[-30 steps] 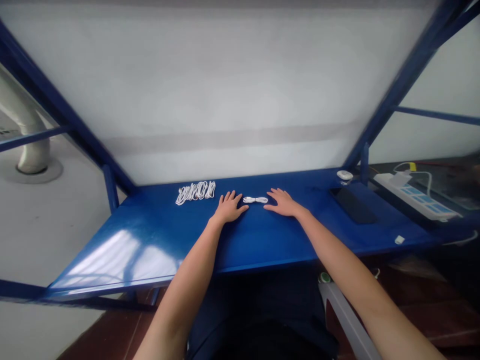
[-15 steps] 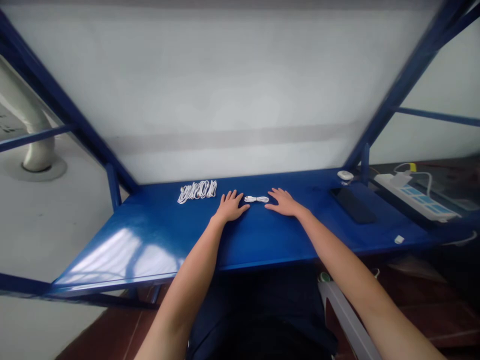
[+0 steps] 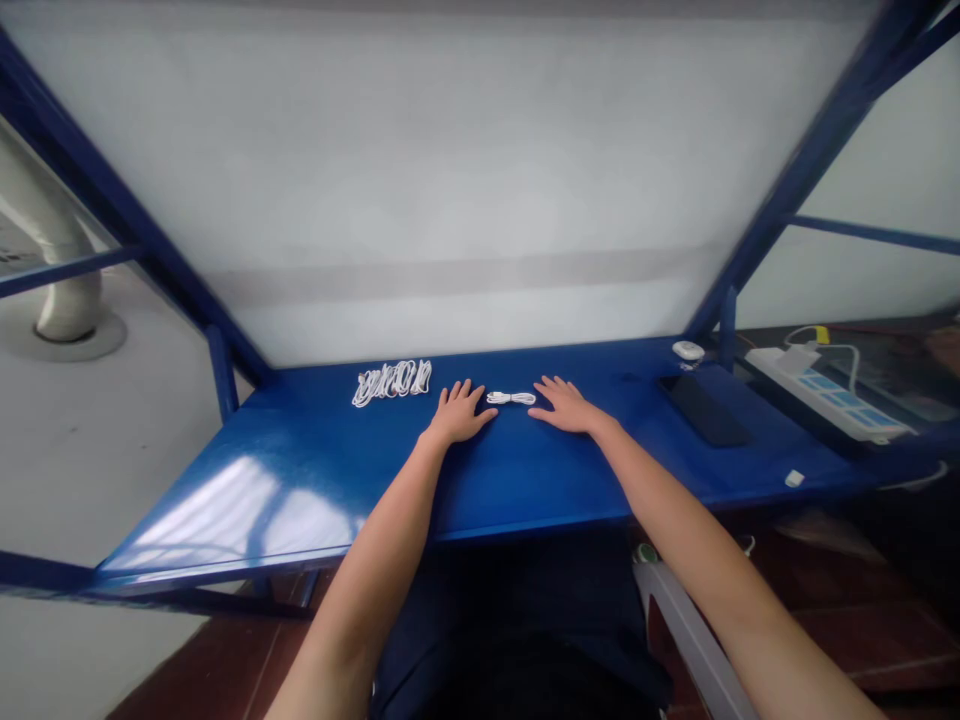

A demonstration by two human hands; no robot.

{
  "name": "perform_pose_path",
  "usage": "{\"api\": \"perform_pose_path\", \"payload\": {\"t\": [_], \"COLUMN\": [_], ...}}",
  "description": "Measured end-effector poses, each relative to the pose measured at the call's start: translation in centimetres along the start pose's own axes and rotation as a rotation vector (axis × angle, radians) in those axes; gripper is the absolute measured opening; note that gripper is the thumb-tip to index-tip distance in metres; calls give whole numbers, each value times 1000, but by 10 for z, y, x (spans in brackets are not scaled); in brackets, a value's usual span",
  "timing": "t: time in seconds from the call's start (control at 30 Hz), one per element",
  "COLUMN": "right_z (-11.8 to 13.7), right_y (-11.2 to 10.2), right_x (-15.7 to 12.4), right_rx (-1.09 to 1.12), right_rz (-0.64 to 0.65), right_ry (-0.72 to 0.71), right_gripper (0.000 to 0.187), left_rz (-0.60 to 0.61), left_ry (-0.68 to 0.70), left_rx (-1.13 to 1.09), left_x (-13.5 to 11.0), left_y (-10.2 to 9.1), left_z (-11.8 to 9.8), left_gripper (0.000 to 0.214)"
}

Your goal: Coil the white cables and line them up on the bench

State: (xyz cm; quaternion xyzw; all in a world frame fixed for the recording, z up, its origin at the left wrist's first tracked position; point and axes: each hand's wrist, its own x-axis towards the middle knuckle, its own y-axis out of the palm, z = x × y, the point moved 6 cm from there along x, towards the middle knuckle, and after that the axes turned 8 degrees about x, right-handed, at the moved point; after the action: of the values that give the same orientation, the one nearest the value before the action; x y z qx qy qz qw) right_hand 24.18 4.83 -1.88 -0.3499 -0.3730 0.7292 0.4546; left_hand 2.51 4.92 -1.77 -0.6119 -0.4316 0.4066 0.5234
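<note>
A white cable [image 3: 511,398], bundled into a flat coil and cinched at its middle, lies on the blue table [image 3: 517,480] between my hands. To its left my left hand [image 3: 459,410] rests palm down on the tabletop, fingers spread, holding nothing. My right hand [image 3: 565,405] lies flat on the other side of the cable, fingers apart and likewise holding nothing. Both thumbs point in toward the cable's ends. Left of my left hand, several more bundled white cables [image 3: 392,381] sit side by side in a row near the back edge.
On the right of the table are a dark phone [image 3: 703,410], a small white case [image 3: 688,351] and a small white block [image 3: 794,479]. Beyond them is a white power strip [image 3: 840,395] with plugs. A grey chair armrest [image 3: 686,630] stands below the front edge.
The view has shifted very slightly. My hands and the cables stay where they were on the table.
</note>
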Motion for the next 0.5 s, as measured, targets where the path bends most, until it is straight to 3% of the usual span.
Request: {"api": "perform_pose_path", "payload": {"t": [0.5], "right_z": [4], "right_y": [2], "right_x": [-1], "right_rx": [-17], "right_rz": [-4], "right_ry": [11], "right_gripper": [82], "left_rz": [-5], "left_ry": [-3], "left_rx": [-8], "left_x": [0], "left_y": [0], "left_z": [0], "left_gripper": [74]}}
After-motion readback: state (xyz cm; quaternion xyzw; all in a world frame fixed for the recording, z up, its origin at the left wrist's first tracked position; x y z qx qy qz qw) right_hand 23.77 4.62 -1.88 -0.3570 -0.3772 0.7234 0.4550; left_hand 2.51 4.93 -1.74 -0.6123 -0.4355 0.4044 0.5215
